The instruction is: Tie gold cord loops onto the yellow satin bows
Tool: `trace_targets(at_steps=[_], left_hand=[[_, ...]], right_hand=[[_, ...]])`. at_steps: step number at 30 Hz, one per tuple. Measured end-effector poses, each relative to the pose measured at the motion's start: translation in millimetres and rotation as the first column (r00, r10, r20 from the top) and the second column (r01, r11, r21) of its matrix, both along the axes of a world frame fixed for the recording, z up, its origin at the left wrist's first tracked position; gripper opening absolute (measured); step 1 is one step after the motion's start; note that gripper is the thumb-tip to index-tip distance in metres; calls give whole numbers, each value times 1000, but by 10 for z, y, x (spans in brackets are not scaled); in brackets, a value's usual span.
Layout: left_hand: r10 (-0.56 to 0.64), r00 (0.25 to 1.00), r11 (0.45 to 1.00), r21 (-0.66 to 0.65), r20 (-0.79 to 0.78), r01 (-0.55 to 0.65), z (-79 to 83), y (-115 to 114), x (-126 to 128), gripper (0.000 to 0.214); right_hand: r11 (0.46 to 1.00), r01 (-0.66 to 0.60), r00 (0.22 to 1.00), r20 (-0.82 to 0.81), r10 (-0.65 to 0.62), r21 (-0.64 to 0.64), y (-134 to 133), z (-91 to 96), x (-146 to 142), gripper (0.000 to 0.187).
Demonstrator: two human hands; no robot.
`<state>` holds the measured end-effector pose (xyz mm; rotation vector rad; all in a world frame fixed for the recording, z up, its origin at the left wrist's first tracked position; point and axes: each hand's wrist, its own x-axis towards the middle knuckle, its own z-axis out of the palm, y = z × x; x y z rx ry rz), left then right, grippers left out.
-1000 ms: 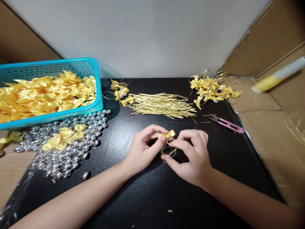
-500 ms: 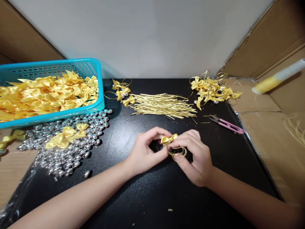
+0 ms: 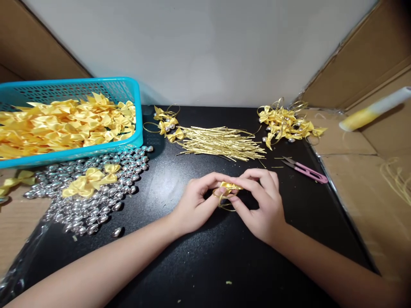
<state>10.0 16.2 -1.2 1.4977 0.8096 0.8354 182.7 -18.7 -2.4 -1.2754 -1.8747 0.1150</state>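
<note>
My left hand (image 3: 195, 203) and my right hand (image 3: 261, 205) meet over the middle of the black table (image 3: 199, 265). Both pinch one small yellow ribbon bow (image 3: 228, 186) with a thin gold wire loop (image 3: 224, 201) hanging under it. The fingers of both hands are curled and closed on the bow and wire. Behind the hands lies a bundle of gold wire pieces (image 3: 218, 143).
A turquoise basket (image 3: 138, 124) full of yellow bows stands at the back left. A heap of silver beads (image 3: 90, 192) with a few bows on it lies in front of it. Finished bows (image 3: 285, 122) are piled back right, pink snips (image 3: 306, 171) beside them. Cardboard walls flank both sides.
The hands have closed in tighter on the bow. The wire loop, earlier hanging lower by my right fingers, is now drawn up under the bow.
</note>
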Motion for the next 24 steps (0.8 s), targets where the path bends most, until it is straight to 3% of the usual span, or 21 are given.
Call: trace_targets(at_steps=[7,14,24], left_hand=[[17,999,998,54,-46,-14,-5,-2,9,17],[35,998,997,65,-57,-32,-12,-25,1,17],[31,996,978,206,-81,-13,2,-13,2,17]], right_hand=[[1000,-9,1000,-26,8,-20,22,3,2,9],[999,-9,999,-45,8,-39,19,15,22,10],[999,-22,999,45,21,26,7,3,13,15]])
